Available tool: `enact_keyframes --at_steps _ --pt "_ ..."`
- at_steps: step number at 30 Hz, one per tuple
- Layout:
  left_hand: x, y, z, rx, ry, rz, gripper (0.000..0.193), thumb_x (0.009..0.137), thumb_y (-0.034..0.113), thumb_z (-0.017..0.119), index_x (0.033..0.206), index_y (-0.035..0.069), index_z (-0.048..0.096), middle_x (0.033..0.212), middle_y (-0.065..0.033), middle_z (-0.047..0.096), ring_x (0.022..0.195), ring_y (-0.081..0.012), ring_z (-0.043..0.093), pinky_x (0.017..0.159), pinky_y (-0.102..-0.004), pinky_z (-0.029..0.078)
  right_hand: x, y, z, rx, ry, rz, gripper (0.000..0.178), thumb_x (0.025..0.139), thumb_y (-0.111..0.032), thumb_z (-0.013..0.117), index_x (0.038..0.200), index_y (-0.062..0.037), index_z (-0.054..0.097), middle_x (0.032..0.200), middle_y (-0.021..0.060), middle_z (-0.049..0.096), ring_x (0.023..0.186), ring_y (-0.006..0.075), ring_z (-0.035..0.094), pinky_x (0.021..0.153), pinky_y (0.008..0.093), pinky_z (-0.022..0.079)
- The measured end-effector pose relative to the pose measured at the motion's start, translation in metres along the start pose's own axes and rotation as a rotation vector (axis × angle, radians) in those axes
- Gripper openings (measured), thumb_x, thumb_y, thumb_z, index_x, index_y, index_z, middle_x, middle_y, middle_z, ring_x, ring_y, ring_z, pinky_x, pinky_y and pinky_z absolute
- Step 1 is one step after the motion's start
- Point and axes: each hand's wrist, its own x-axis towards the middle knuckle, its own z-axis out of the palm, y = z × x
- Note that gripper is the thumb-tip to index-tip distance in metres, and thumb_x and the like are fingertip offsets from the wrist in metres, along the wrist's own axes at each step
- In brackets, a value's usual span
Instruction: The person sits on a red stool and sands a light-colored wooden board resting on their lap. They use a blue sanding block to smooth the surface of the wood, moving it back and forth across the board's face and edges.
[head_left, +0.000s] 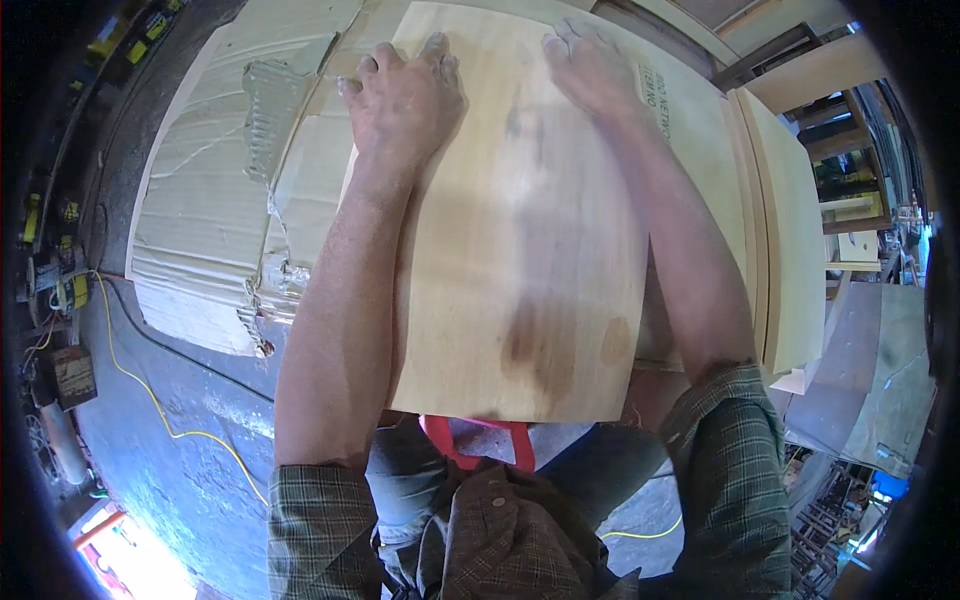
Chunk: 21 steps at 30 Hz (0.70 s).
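Wooden board point(520, 250), pale and long-grained, lies flat in the middle of the view, its near end just above the person's lap and its far end reaching toward the top. Dark brown stains mark its near part, a rounder brown patch sits close to the right corner, and a soft shadow falls across its middle.

Both bare hands rest at the far part of the board. The left hand point(408, 105) lies over its left side, fingers spread and bent, their tips dusty-looking; the right hand point(592, 75) lies at the far right side, fingers close together and pointing away from the body. Whether either one grips an edge or only presses down — I cannot tell, since the undersides are hidden.

Beneath and to the left spreads flattened cardboard point(200, 200), creased, with a torn strip baring its corrugation and shiny clear tape point(290, 278) near the board. More pale boards point(795, 240) stand on the right, next to a cluttered rack point(840, 150).

Plaid sleeves point(735, 470) are pushed up toward the elbows. Between the dark trousers point(410, 470) shows a red frame point(522, 447) — perhaps part of a seat. A yellow cable point(150, 390) curves over the grey floor point(125, 430) at left, beside a thin black cord point(185, 352).
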Motion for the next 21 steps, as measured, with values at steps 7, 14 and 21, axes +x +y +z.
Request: enact_keyframes --at_steps 7,14,21 --pt "-0.001 -0.007 0.0 0.037 -0.016 -0.029 0.04 0.097 0.035 0.043 0.133 0.02 0.056 0.122 -0.0232 0.054 0.122 -0.0395 0.049 0.105 -0.0604 0.032 -0.066 -0.016 -0.017 0.141 0.09 -0.224 0.042 0.095 -0.033 0.045 0.123 -0.0035 0.058 0.136 0.0126 0.053 0.123 0.0307 0.051 0.105 0.0466 0.038" --pt "0.002 -0.005 -0.005 0.042 -0.042 -0.047 0.045 0.096 0.04 0.041 0.137 0.025 0.053 0.127 -0.0219 0.053 0.123 -0.0393 0.051 0.107 -0.0571 0.032 -0.039 -0.002 -0.008 0.027 0.119 -0.147 0.038 0.095 -0.032 0.046 0.118 -0.0044 0.06 0.128 0.0141 0.058 0.119 0.0315 0.054 0.104 0.0462 0.038" --pt "0.001 -0.005 0.0 -0.002 -0.026 -0.025 0.041 0.097 0.036 0.042 0.133 0.019 0.054 0.123 -0.0223 0.054 0.122 -0.0385 0.05 0.105 -0.0597 0.033 -0.026 0.008 -0.017 -0.032 0.076 -0.113 0.035 0.094 -0.029 0.048 0.116 -0.0054 0.061 0.122 0.0115 0.061 0.117 0.0298 0.054 0.102 0.0454 0.039"
